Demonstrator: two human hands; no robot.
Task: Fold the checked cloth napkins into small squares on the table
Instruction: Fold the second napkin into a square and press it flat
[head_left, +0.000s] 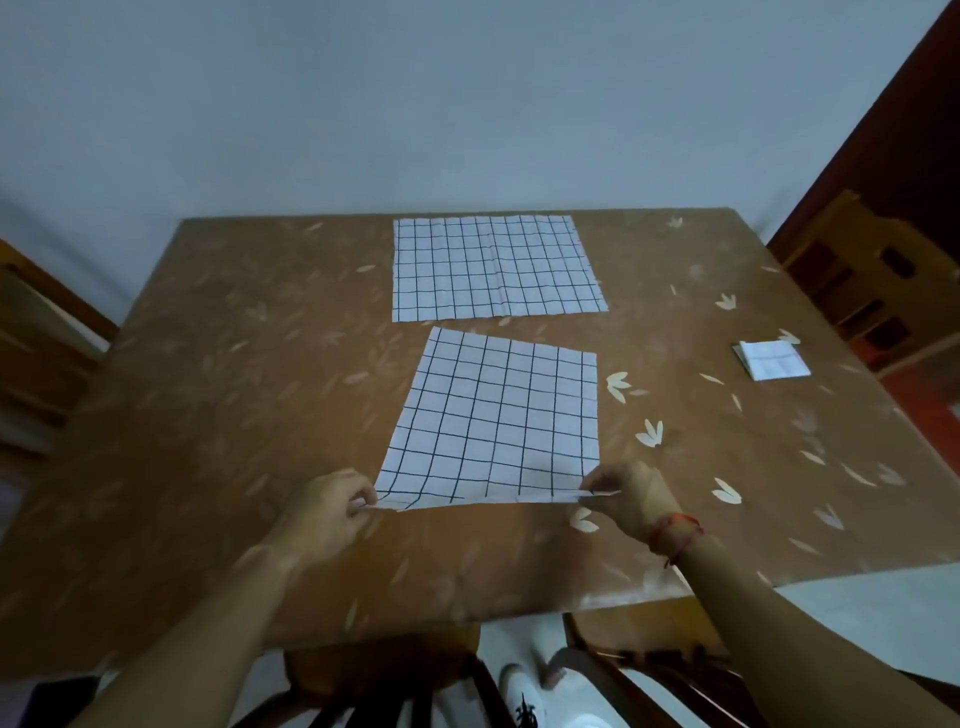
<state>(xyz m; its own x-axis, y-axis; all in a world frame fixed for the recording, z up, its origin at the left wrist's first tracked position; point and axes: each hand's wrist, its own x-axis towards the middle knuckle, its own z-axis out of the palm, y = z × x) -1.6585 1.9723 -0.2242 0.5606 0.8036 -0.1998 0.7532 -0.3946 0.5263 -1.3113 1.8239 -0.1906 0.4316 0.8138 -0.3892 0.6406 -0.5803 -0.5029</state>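
A white napkin with a black check (498, 421) lies spread flat in the middle of the brown table (218, 374). My left hand (327, 512) pinches its near left corner. My right hand (631, 493) pinches its near right corner, and that near edge is lifted slightly off the table. A second checked napkin (493, 267) lies flat and unfolded at the far edge. A third napkin (774, 359), folded into a small square, sits near the right edge.
The table has a brown cover with pale leaf prints. Wooden chairs stand at the left (36, 332), at the right (857, 280) and under the near edge (395, 675). A pale wall rises behind the table.
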